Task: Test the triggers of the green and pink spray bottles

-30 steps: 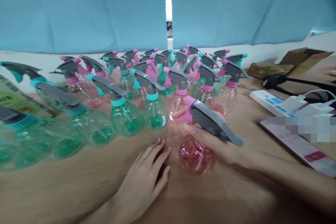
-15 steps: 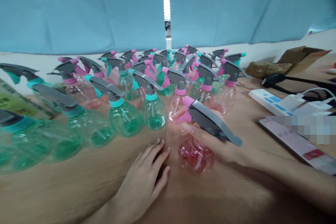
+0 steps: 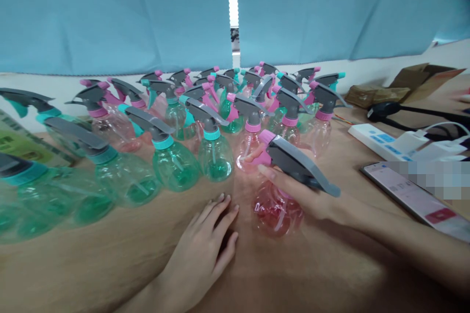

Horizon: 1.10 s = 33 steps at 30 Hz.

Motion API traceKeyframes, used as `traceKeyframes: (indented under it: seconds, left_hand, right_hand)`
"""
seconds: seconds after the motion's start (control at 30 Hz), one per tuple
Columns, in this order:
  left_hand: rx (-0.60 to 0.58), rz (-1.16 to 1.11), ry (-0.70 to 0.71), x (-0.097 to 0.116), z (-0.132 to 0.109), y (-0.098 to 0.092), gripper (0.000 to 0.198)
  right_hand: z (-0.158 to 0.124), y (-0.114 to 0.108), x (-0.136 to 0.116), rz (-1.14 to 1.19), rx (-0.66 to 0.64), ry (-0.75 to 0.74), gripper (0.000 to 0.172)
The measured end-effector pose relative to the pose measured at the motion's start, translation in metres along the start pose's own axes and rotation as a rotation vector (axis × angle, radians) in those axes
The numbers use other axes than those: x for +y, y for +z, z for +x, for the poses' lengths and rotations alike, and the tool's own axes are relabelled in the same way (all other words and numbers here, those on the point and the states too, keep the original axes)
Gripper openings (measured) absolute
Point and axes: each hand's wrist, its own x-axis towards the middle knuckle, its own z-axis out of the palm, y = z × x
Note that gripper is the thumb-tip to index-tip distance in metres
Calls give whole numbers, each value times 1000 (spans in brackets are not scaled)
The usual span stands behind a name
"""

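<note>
My right hand (image 3: 293, 190) grips a pink spray bottle (image 3: 278, 210) by its neck, just under the grey trigger head (image 3: 299, 164) with a pink nozzle. The bottle stands on the wooden table (image 3: 110, 259), close in front of the other bottles. My left hand (image 3: 205, 249) lies flat on the table with its fingers spread, just left of the pink bottle and holding nothing. Behind both hands stand several green spray bottles (image 3: 215, 154) and pink spray bottles (image 3: 251, 142), all with grey trigger heads.
A phone (image 3: 414, 195) with a lit screen lies at the right. Behind it are a white power strip (image 3: 378, 139) with plugged cables and a brown cardboard box (image 3: 418, 80). A green carton (image 3: 18, 144) sits at the far left. Blue curtains (image 3: 110, 14) hang behind.
My right hand has moved the pink bottle slightly away from me, toward the row of bottles. My left hand has stayed flat in place.
</note>
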Motion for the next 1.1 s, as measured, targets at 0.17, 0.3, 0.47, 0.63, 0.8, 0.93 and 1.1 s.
traceKeyframes:
  seconds: [0.17, 0.3, 0.47, 0.63, 0.8, 0.93, 1.1]
  left_hand:
    - [-8, 8, 16, 0, 0, 0, 37]
    - [-3, 19, 15, 0, 0, 0, 36]
    - [2, 4, 11, -1, 0, -1, 37]
    - [1, 8, 12, -2, -1, 0, 36]
    - [-6, 24, 28, -3, -1, 1, 37]
    - [-17, 45, 31, -3, 0, 0, 38]
    - [-20, 45, 25, -3, 0, 0, 37]
  right_hand:
    - [1, -3, 0, 3, -18, -84, 25]
    - [1, -5, -4, -1, -21, -82, 28]
    - [0, -4, -3, 7, -11, -78, 25]
    - [0, -3, 0, -18, 8, -70, 30]
    - [-1, -2, 3, -22, 18, -38, 26]
    - [-1, -1, 8, 37, 3, -34, 24]
    - [-2, 1, 12, 98, 10, -31, 22]
